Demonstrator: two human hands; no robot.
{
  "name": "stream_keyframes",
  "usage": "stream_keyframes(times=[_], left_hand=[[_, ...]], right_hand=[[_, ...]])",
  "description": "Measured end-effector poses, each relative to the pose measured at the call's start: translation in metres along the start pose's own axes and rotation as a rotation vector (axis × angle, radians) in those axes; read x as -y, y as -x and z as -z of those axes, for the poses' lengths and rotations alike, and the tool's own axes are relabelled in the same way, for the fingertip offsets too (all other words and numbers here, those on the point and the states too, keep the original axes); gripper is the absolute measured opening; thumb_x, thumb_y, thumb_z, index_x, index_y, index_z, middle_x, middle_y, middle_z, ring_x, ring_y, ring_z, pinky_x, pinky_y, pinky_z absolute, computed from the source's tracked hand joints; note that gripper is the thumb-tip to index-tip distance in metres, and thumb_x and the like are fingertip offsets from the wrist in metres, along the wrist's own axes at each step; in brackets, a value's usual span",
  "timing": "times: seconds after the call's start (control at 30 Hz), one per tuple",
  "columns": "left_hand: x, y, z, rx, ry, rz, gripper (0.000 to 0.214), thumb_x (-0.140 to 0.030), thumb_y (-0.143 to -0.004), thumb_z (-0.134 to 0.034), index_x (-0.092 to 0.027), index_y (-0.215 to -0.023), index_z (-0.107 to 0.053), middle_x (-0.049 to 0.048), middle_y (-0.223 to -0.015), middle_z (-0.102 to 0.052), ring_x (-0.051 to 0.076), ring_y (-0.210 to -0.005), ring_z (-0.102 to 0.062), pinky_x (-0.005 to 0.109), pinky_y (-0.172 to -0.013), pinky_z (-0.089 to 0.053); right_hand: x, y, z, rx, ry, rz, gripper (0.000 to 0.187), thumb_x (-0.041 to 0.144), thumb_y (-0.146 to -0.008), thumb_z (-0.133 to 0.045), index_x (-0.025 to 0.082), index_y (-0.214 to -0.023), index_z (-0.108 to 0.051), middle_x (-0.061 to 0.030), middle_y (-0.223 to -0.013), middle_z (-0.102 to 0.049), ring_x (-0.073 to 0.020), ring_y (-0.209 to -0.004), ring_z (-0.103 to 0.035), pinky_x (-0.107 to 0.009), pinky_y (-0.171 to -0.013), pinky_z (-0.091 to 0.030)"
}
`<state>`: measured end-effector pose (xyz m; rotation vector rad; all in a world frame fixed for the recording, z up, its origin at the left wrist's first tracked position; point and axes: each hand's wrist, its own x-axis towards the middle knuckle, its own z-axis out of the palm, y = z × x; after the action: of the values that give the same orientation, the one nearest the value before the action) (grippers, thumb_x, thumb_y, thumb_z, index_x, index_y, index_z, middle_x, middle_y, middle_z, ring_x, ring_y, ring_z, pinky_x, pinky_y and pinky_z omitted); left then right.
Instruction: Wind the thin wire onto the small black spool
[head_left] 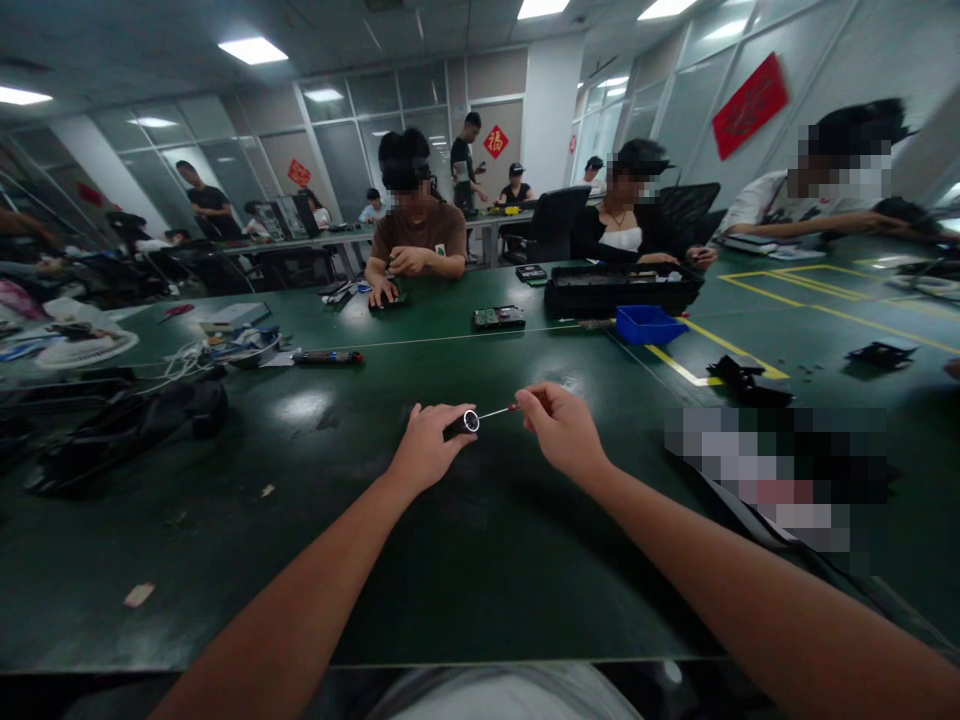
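Note:
My left hand (pixel 426 447) is closed around a short black cylinder with a silver ringed end (pixel 463 424), held just above the dark green table (pixel 300 520). My right hand (pixel 561 428) pinches a thin screwdriver with a red handle (pixel 501 410). Its metal tip points left and meets the cylinder's ringed end. Both hands hover over the middle of the table in front of me.
A blue bin (pixel 646 324) and a long black case (pixel 621 288) lie beyond on the right, a circuit board (pixel 499 318) further back. Cables and black gear (pixel 127 420) pile at the left. Other people sit across the table; yellow tape lines (pixel 739 350) mark the right side.

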<state>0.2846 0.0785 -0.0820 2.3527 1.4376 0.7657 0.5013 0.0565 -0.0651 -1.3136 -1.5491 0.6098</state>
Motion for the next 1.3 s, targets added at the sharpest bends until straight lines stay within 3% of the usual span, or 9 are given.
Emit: stream_keyframes(times=[0.1, 0.27, 0.43, 0.53, 0.67, 0.73, 0.87, 1.07, 1.3], left_hand=[[0.000, 0.000, 0.001, -0.002, 0.003, 0.009, 0.038, -0.028, -0.089, -0.065, -0.031, -0.127, -0.062, 0.0043, -0.123, -0.066, 0.026, -0.118, -0.057, 0.061, -0.116, -0.021], [0.001, 0.000, 0.000, 0.006, 0.007, 0.004, 0.038, -0.027, -0.089, -0.066, -0.030, -0.126, -0.062, 0.0041, -0.123, -0.067, 0.026, -0.118, -0.057, 0.062, -0.116, -0.021], [0.003, 0.000, -0.002, 0.019, -0.003, 0.020, 0.040, -0.030, -0.089, -0.065, -0.031, -0.130, -0.060, 0.0043, -0.122, -0.066, 0.026, -0.117, -0.057, 0.064, -0.116, -0.020], [0.002, 0.000, 0.002, -0.010, -0.015, 0.007, 0.040, -0.030, -0.091, -0.063, -0.031, -0.131, -0.058, 0.0045, -0.126, -0.065, 0.025, -0.120, -0.055, 0.063, -0.117, -0.019], [0.003, -0.002, 0.009, -0.065, -0.066, -0.067, 0.039, -0.029, -0.093, -0.059, -0.032, -0.132, -0.057, 0.0035, -0.129, -0.062, 0.023, -0.123, -0.053, 0.061, -0.119, -0.013], [0.006, -0.004, 0.009, -0.019, -0.092, -0.031, 0.038, -0.027, -0.093, -0.060, -0.032, -0.131, -0.058, 0.0039, -0.127, -0.063, 0.024, -0.123, -0.053, 0.064, -0.118, -0.012], [0.013, -0.005, 0.006, 0.062, -0.098, 0.029, 0.040, -0.027, -0.092, -0.061, -0.032, -0.131, -0.058, 0.0044, -0.128, -0.062, 0.025, -0.124, -0.052, 0.067, -0.117, -0.014], [0.010, -0.003, 0.004, 0.035, -0.115, -0.032, 0.040, -0.026, -0.092, -0.061, -0.032, -0.131, -0.058, 0.0045, -0.125, -0.063, 0.025, -0.122, -0.053, 0.067, -0.117, -0.013], [0.004, -0.001, 0.003, -0.049, -0.165, -0.104, 0.041, -0.023, -0.090, -0.064, -0.034, -0.129, -0.060, 0.0033, -0.118, -0.063, 0.023, -0.116, -0.055, 0.063, -0.116, -0.018]], right_hand=[[-0.003, 0.000, -0.001, 0.043, -0.056, 0.049, 0.023, 0.037, -0.094, -0.049, 0.021, -0.100, -0.064, -0.0006, -0.073, -0.065, -0.0176, -0.066, -0.060, -0.030, -0.061, -0.044], [-0.009, 0.000, -0.002, 0.062, 0.036, 0.022, 0.036, 0.045, -0.098, -0.040, 0.023, -0.088, -0.066, -0.0010, -0.067, -0.062, -0.0187, -0.062, -0.059, -0.032, -0.060, -0.043], [-0.013, 0.000, -0.010, 0.002, -0.172, 0.007, 0.019, 0.036, -0.091, -0.052, 0.023, -0.103, -0.057, -0.0030, -0.086, -0.067, -0.0195, -0.078, -0.063, -0.034, -0.072, -0.049], [-0.015, -0.004, -0.012, 0.003, -0.428, -0.094, 0.020, 0.040, -0.087, -0.059, 0.022, -0.094, -0.059, -0.0029, -0.083, -0.066, -0.0186, -0.076, -0.062, -0.036, -0.076, -0.052], [-0.019, -0.012, -0.009, 0.018, -0.753, -0.374, 0.023, 0.044, -0.085, -0.063, 0.022, -0.078, -0.059, -0.0013, -0.066, -0.060, -0.0167, -0.058, -0.056, -0.041, -0.072, -0.056], [-0.023, -0.015, -0.008, -0.026, -0.738, -0.417, 0.023, 0.042, -0.083, -0.066, 0.022, -0.075, -0.059, -0.0017, -0.066, -0.059, -0.0166, -0.058, -0.055, -0.039, -0.069, -0.055], [-0.029, -0.015, -0.010, -0.067, -0.601, -0.368, 0.025, 0.045, -0.082, -0.065, 0.021, -0.078, -0.062, -0.0022, -0.071, -0.063, -0.0167, -0.063, -0.059, -0.033, -0.064, -0.051], [-0.031, -0.012, -0.015, -0.045, -0.518, -0.232, 0.028, 0.049, -0.085, -0.060, 0.021, -0.085, -0.061, -0.0016, -0.074, -0.066, -0.0158, -0.064, -0.060, -0.032, -0.063, -0.048], [-0.023, -0.008, -0.014, -0.010, -0.450, -0.209, 0.028, 0.048, -0.087, -0.059, 0.020, -0.087, -0.062, -0.0041, -0.080, -0.067, -0.0172, -0.068, -0.062, -0.036, -0.068, -0.050]])
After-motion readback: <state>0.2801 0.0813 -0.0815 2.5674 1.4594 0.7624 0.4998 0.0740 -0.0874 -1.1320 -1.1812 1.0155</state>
